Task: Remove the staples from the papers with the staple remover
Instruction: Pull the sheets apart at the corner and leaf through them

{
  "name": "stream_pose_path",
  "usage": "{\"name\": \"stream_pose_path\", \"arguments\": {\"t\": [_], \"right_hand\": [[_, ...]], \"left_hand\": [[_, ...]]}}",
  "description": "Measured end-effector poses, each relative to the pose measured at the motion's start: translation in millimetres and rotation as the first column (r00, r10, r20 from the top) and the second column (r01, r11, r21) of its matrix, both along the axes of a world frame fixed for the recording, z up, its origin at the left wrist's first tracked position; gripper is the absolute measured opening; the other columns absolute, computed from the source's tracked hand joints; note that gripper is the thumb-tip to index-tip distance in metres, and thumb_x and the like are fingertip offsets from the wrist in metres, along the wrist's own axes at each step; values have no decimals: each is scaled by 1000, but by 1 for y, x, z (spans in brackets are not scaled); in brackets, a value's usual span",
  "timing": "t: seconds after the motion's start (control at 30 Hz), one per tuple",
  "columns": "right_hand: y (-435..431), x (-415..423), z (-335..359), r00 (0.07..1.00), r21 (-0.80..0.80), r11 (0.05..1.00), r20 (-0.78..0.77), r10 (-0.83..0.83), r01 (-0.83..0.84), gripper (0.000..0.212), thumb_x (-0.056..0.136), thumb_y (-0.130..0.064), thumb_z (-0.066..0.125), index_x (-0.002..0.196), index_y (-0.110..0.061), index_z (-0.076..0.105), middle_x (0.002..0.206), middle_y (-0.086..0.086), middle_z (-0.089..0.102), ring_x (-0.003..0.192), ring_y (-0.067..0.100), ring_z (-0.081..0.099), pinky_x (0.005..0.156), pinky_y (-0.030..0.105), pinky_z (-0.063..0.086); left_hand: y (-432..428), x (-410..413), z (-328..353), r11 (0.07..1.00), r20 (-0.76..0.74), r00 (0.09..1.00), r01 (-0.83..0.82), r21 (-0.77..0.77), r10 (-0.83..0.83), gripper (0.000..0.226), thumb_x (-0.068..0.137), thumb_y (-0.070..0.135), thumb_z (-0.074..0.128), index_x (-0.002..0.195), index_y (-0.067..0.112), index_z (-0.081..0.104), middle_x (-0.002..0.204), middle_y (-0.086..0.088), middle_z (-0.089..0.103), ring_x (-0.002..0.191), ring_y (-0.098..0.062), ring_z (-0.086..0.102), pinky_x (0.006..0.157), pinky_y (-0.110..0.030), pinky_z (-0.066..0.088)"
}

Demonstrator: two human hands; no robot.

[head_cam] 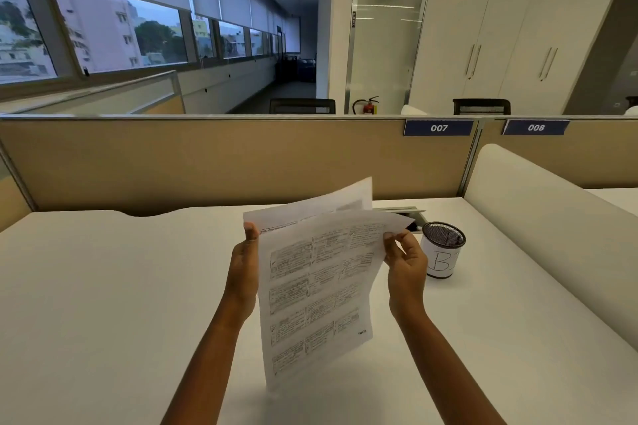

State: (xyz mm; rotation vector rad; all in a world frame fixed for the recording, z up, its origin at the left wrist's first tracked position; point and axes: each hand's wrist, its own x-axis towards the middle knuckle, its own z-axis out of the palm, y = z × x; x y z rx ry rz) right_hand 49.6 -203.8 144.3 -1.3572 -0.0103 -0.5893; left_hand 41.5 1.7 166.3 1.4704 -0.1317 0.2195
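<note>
I hold a set of printed papers [317, 290] upright above the white desk [103, 286], their bottom edge near the desk surface. My left hand [243, 272] grips the papers' left edge, thumb at the top left corner. My right hand [405, 262] pinches the upper right edge of the front sheet, which bends away from a second sheet [310, 203] behind it. No staple remover and no staple show in this view.
A black mesh pen cup [442, 250] with a white label marked "B" stands just right of my right hand. A cable slot [402, 210] lies behind the papers. Beige partition panels [207, 162] close the desk's far side; a white divider [538, 217] bounds the right.
</note>
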Motion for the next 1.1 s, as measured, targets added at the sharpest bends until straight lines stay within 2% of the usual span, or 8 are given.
{"name": "stream_pose_path", "arguments": {"t": [0.2,0.37,0.57,0.8,0.93,0.97,1.03,1.1], "right_hand": [[4,5,7,978,-55,977,0,-207,206,10,92,-12,49,94,-16,57,77,-8,66,63,2,65,50,10,51],[3,5,11,942,-234,912,90,-325,337,11,92,-12,49,97,-9,58,94,7,62,81,26,61,56,18,50],[4,4,10,944,-286,900,128,-303,328,10,93,-13,47,88,-20,53,74,-11,59,61,8,57,45,6,46],[2,11,8,971,-214,948,76,-226,237,8,93,-16,46,92,-15,54,77,-16,59,60,3,61,47,8,51],[-5,16,7,995,-172,981,37,-88,93,8,92,-21,47,91,-22,55,86,-3,66,72,4,67,56,17,56],[-8,18,7,1000,-152,988,9,4,-2,8,89,-25,50,96,-22,55,96,3,66,84,11,67,63,21,58],[-15,21,8,978,-110,973,-56,200,-205,49,75,-46,63,113,-17,50,112,6,63,102,18,62,70,23,56],[-24,23,5,931,-78,932,-131,342,-354,76,57,-58,72,118,-21,48,111,-4,65,100,10,64,72,24,56]], "left_hand": [[-4,-5,4,999,24,999,42,19,-43,52,84,53,18,80,19,57,47,13,64,41,-6,60,34,-11,41],[-6,-8,8,998,83,996,30,58,-35,85,34,95,34,75,24,57,54,16,67,53,-2,65,42,-11,48],[-10,-6,7,997,118,992,-53,53,47,86,27,95,40,66,19,54,49,10,59,45,-3,62,40,-10,47],[-16,-8,6,994,252,965,-92,57,75,72,36,88,51,71,25,56,60,13,63,56,1,66,42,-9,48],[-16,-3,6,986,207,971,-140,94,118,3,78,21,63,80,20,64,63,14,66,61,-10,68,46,-9,51],[-14,-1,5,985,209,971,-143,98,120,11,81,12,58,80,21,64,59,14,67,60,-8,68,47,-10,51],[-10,-1,7,993,197,977,-91,70,76,11,83,16,55,81,23,63,57,18,70,62,-4,68,49,-11,52],[-9,-3,11,999,193,981,-26,44,17,22,72,46,61,82,26,64,63,22,71,66,-7,68,51,-12,53]]}}
